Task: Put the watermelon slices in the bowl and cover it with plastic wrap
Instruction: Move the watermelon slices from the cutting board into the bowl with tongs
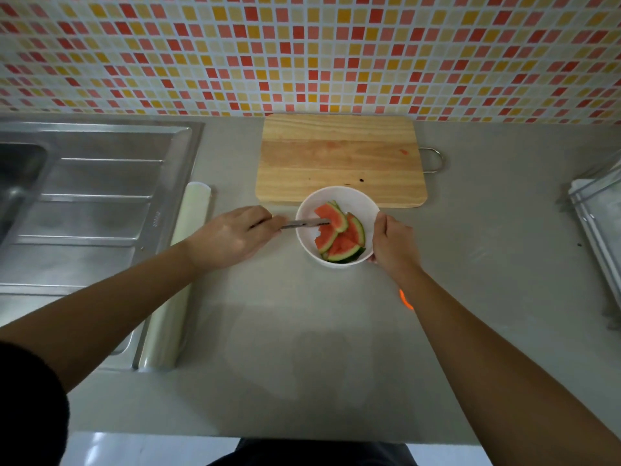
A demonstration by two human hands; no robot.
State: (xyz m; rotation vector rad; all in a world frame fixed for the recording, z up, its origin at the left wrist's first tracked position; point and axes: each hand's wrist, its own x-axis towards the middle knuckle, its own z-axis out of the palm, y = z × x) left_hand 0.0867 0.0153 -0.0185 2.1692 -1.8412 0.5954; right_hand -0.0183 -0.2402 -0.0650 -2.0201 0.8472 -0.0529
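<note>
The watermelon slices (339, 233) lay in the bowl (336, 191), whose right rim the right hand (393, 243) gripped. The left hand (232, 237), fingers curled round a metal utensil (302, 224), was nearer the plastic wrap roll (164, 331), which lay near-to-far just left of it.

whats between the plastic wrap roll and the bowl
Head view: the left hand, gripping a metal utensil that reaches into the bowl.

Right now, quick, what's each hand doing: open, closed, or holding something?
Left hand: grips a metal utensil whose tip reaches into the bowl.
Right hand: grips the bowl's right rim.
</note>
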